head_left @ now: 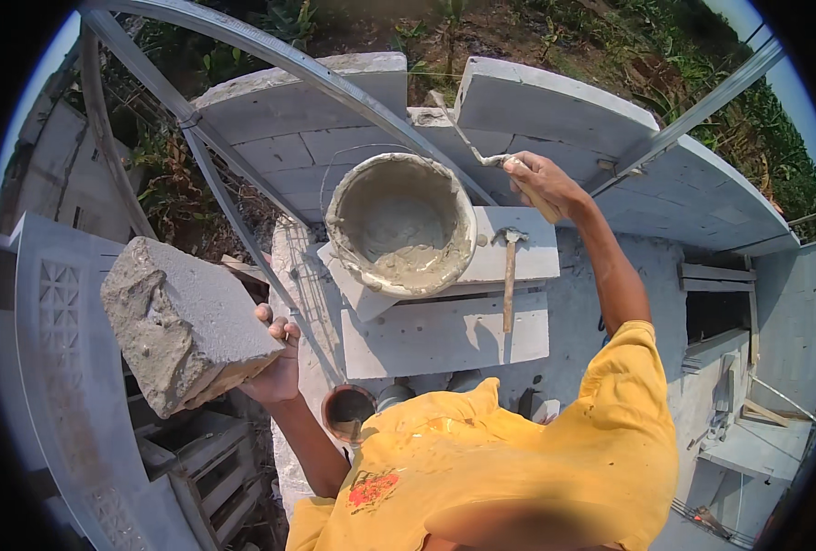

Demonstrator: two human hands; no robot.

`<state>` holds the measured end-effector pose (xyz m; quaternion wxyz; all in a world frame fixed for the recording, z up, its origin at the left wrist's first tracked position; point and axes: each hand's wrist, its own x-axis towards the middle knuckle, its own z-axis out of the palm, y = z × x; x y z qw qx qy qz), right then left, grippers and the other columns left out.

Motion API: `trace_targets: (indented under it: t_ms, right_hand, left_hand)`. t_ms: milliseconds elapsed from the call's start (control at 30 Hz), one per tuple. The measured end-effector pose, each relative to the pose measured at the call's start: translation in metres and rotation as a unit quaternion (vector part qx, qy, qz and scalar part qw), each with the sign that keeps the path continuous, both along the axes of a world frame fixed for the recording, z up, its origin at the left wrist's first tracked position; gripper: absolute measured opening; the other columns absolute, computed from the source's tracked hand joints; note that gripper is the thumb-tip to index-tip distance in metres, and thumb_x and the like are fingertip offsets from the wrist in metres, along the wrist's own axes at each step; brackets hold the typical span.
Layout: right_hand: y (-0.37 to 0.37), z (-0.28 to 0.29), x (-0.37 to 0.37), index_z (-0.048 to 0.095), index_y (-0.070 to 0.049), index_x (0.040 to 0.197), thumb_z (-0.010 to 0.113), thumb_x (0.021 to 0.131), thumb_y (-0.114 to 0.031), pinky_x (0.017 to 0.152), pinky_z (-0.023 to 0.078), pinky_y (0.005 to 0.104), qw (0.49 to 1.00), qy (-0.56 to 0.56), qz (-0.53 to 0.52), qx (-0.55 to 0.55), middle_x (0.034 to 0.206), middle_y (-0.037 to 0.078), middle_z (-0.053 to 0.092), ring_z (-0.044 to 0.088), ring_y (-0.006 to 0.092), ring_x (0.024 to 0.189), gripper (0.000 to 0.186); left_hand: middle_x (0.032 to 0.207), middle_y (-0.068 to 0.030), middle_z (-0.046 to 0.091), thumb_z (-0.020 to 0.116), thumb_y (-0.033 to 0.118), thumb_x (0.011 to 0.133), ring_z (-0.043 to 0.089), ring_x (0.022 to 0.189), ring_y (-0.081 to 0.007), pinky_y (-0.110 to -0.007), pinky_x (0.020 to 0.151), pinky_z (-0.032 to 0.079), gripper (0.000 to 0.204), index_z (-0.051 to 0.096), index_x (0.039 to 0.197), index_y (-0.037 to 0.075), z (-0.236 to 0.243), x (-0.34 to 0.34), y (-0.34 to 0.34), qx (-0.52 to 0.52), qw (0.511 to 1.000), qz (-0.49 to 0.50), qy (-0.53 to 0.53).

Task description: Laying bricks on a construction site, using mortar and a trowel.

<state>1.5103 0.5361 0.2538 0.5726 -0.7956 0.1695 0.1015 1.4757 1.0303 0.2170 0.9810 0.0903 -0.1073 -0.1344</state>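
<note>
My left hand (277,363) is closed on the lower corner of a light grey building block (210,303), held up and tilted at the left. Rough wet mortar (155,331) coats the block's outer end. In my right hand (545,186), stretched forward, is a trowel (467,142), gripped by its wooden handle. The trowel's blade, seen nearly edge-on, is at the gap between two top blocks of the block wall (555,96); whether it touches the wall I cannot tell. Between my arms stands a bucket (468,230) with mortar in its bottom and caked on its rim.
The bucket stands on stacked blocks (444,340), beside a hammer (510,285) with a wooden handle. Metal frame bars (307,69) cross above the wall. Near my body is a round reddish pipe opening (327,413). Wooden pieces (219,459) lie low at the left; plants grow beyond the wall.
</note>
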Motion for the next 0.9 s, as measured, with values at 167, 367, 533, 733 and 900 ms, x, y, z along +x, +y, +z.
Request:
trace_targets:
  t_ms: [167,367,533,733,900]
  right_hand:
    - [-0.03,-0.082,0.078,0.055,-0.005,0.104,0.062,0.095,-0.044,0.054,0.051,0.0228,0.993,-0.007,-0.093,0.067,0.084,0.003,0.057,0.056,0.0085,0.063,0.04]
    - [-0.008,-0.114,0.074,0.053,-0.008,0.105,0.061,0.096,-0.042,0.05,0.05,0.022,0.937,-0.07,-0.181,0.291,0.082,0.003,0.059,0.057,0.0077,0.058,0.036]
    - [-0.004,-0.097,0.009,0.054,-0.01,0.108,0.061,0.097,-0.042,0.05,0.047,0.0183,0.946,-0.058,-0.165,0.271,0.079,0.0,0.058,0.056,0.0046,0.057,0.034]
    - [0.007,0.019,-0.046,0.055,-0.003,0.123,0.063,0.095,-0.041,0.063,0.046,0.0238,0.99,-0.081,-0.097,-0.069,0.081,0.001,0.058,0.056,0.0092,0.068,0.048]
    - [0.034,0.07,-0.037,0.056,-0.004,0.123,0.062,0.093,-0.033,0.08,0.047,0.0341,0.958,-0.074,0.03,-0.277,0.091,0.01,0.063,0.06,0.0164,0.086,0.041]
  left_hand:
    - [0.123,-0.0185,0.043,0.068,0.029,0.086,0.05,0.105,-0.0357,-0.052,0.102,0.037,0.059,0.043,0.133,0.003,0.008,-0.009,0.002,0.013,0.999,0.031,0.011]
    - [0.122,-0.0211,0.044,0.065,0.03,0.088,0.05,0.105,-0.0364,-0.052,0.101,0.037,0.058,0.042,0.135,0.002,0.008,-0.02,0.01,0.025,0.997,0.075,-0.005]
    - [0.122,-0.0212,0.045,0.066,0.031,0.088,0.05,0.105,-0.0366,-0.052,0.101,0.037,0.061,0.042,0.136,0.003,0.0,-0.017,0.021,0.039,0.995,0.09,0.017]
    - [0.122,-0.02,0.045,0.067,0.034,0.086,0.051,0.104,-0.0352,-0.051,0.101,0.037,0.061,0.045,0.134,0.003,-0.009,-0.008,0.022,0.043,0.995,0.083,0.021]
    - [0.121,-0.0194,0.046,0.069,0.036,0.085,0.051,0.104,-0.0347,-0.05,0.1,0.037,0.065,0.045,0.135,0.005,-0.015,0.006,0.012,0.043,0.997,0.063,-0.004]
